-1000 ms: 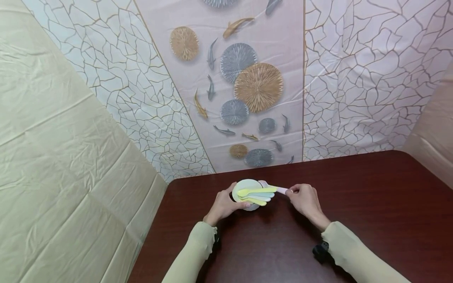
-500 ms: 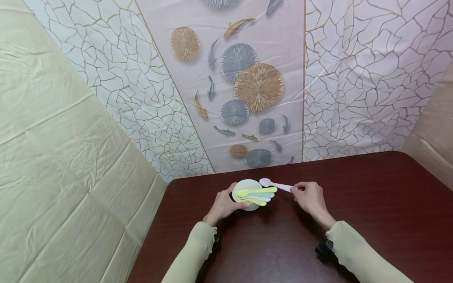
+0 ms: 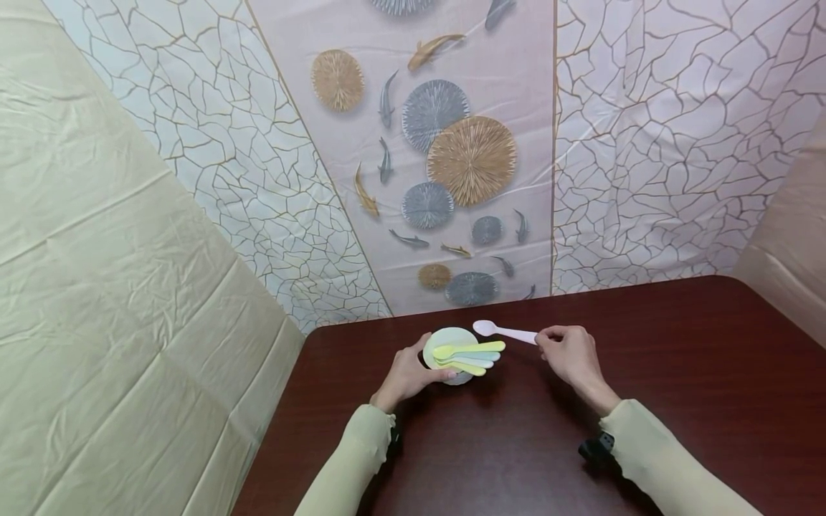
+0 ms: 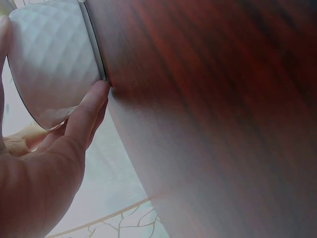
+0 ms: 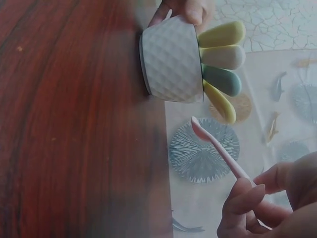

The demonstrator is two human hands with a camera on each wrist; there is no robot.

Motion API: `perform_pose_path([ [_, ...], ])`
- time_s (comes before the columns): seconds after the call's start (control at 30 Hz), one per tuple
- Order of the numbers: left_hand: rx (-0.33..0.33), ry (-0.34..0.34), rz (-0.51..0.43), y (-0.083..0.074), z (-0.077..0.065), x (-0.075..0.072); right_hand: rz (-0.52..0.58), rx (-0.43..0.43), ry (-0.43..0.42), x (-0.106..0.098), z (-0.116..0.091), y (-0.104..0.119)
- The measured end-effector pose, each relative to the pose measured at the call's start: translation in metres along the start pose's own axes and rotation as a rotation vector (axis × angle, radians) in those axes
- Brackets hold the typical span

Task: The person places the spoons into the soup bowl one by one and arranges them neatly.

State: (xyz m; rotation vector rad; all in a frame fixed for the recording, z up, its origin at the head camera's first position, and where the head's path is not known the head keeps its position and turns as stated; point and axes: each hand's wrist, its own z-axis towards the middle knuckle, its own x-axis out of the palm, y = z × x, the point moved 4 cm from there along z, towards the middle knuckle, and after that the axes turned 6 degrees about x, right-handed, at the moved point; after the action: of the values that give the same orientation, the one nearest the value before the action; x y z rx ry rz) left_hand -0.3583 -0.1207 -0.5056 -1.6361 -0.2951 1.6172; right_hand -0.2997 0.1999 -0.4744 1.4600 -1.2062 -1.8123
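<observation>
A white bowl (image 5: 171, 59) with a quilted diamond pattern stands on the table, and my left hand (image 3: 406, 373) grips it round its side. Several spoons rest in it with handles fanned out over the rim: a yellow spoon (image 3: 471, 348) on top, then a blue-green spoon (image 5: 223, 80), a white spoon (image 5: 223, 57) and another yellow spoon (image 5: 223, 35). Pinched by the handle end in my right hand (image 3: 573, 362) is a pale pink spoon (image 3: 513, 333). Its head hangs just beyond the bowl, apart from it, in the head and right wrist views.
The dark red-brown wooden table (image 3: 490, 459) reaches back to a patterned cloth wall (image 3: 477, 215) with fish and round motifs. Plain cream cloth (image 3: 129, 322) hangs along the left side. A dark wrist camera (image 3: 596, 451) sits under the right sleeve.
The pink spoon has moved away from the bowl, to the right and slightly back, with my right hand pinching it. My left hand and the bowl have stayed put.
</observation>
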Motion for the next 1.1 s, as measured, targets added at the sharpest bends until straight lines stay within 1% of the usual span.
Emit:
perform_pose_path([
  [0.17,-0.004,-0.005,-0.003,-0.001,0.0,0.0,0.018,0.002,0.013,-0.004,0.002,0.003],
  [0.43,-0.01,-0.004,-0.015,-0.001,-0.002,0.0,0.01,-0.02,0.018,-0.01,0.002,0.008],
  [0.8,-0.017,-0.001,-0.01,0.002,-0.002,0.001,0.019,-0.029,0.021,-0.01,0.003,0.013],
  [1.1,-0.003,-0.004,-0.031,0.0,-0.001,0.001,0.047,-0.045,0.055,-0.01,0.004,0.023],
])
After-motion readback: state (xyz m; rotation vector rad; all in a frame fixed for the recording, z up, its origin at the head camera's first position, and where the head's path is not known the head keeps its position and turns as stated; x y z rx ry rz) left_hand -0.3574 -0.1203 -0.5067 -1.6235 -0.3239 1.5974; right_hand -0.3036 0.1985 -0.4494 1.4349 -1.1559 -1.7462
